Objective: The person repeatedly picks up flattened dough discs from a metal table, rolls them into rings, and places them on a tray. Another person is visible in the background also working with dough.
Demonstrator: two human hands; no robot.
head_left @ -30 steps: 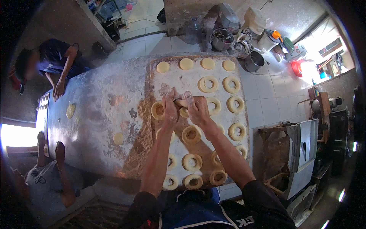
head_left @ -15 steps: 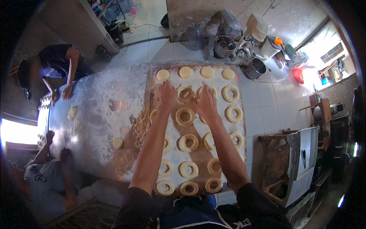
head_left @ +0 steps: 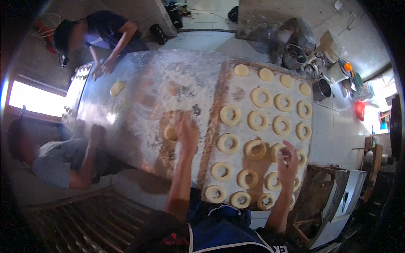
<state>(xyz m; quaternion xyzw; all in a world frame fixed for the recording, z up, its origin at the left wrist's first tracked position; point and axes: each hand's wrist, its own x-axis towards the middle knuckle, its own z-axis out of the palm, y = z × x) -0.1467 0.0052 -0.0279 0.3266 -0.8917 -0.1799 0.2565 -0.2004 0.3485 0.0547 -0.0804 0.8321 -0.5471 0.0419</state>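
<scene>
My left hand [head_left: 187, 131] is over the floured tabletop, left of the board, fingers slightly blurred and seemingly apart. Just left of it lies a small round dough piece [head_left: 170, 133]; I cannot tell if they touch. My right hand [head_left: 287, 165] hovers over the right side of the board, fingers loosely curved and apart with nothing visible in them. It partly hides a dough ring [head_left: 276, 152]. Rows of dough rings [head_left: 258, 120] cover most of the floured board [head_left: 246, 102]. Along the far edge sit several flat dough discs [head_left: 241, 70], without holes.
A person [head_left: 112, 40] works at the table's far left, another person [head_left: 63, 158] at the near left. A dough lump [head_left: 117, 88] lies between them and me. Pots [head_left: 322, 89] and a bucket stand beyond the board. A wooden-framed stand [head_left: 337, 198] is at right.
My view has turned left. Both hands have left the board's second row: the left went to the tabletop beside the small dough piece, the right came back nearer to me over the rings.
</scene>
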